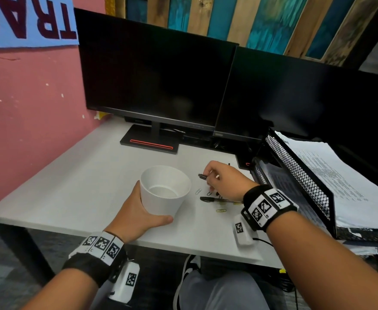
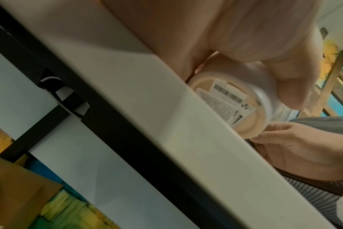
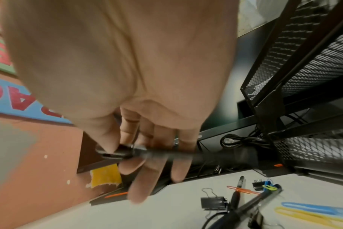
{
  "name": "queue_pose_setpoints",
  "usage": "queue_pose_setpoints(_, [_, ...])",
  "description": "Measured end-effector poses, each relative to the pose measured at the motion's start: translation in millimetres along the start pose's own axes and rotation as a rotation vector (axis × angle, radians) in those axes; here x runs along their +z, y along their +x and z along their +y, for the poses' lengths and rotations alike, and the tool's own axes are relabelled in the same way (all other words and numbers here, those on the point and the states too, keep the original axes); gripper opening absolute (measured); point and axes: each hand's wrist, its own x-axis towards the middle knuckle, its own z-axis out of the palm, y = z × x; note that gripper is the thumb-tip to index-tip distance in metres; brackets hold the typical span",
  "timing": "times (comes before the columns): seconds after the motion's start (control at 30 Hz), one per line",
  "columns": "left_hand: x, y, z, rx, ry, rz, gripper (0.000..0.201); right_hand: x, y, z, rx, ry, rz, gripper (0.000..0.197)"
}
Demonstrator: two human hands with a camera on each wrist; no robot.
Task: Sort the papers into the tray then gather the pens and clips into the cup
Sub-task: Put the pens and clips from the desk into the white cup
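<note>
A white cup stands tilted near the desk's front, and my left hand grips its lower wall; the left wrist view shows its labelled base lifted off the desk. Right of the cup my right hand holds a black pen above the desk; in the right wrist view the thumb and fingers pinch that pen. Another black pen lies on the desk below this hand, among paper clips and binder clips. Printed papers lie in the black mesh tray at the right.
Two dark monitors stand at the back of the white desk. A pink wall bounds the left side. The mesh tray has two tiers and overhangs the desk's right edge. My knees are under the front edge.
</note>
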Motion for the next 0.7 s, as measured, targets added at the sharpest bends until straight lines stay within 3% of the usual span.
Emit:
queue_pose_setpoints(0.23, [-3, 4, -5, -0.009, -0.008, -0.010, 0.108, 20, 15, 11, 0.121, -0.454, -0.181, 0.023])
queue_pose_setpoints(0.4, [-3, 5, -6, -0.031, -0.004, -0.015, 0.108, 32, 23, 14, 0.075, -0.621, -0.218, 0.004])
queue_pose_setpoints(0.53, [-3, 5, -6, -0.020, 0.004, -0.043, 0.107, 26, 21, 3, 0.050, -0.473, -0.131, 0.011])
queue_pose_setpoints(0.7, [-1, 6, 2, 0.000, 0.007, -0.080, 0.107, -22, 15, -57, -0.025, 0.157, 0.245, 0.015])
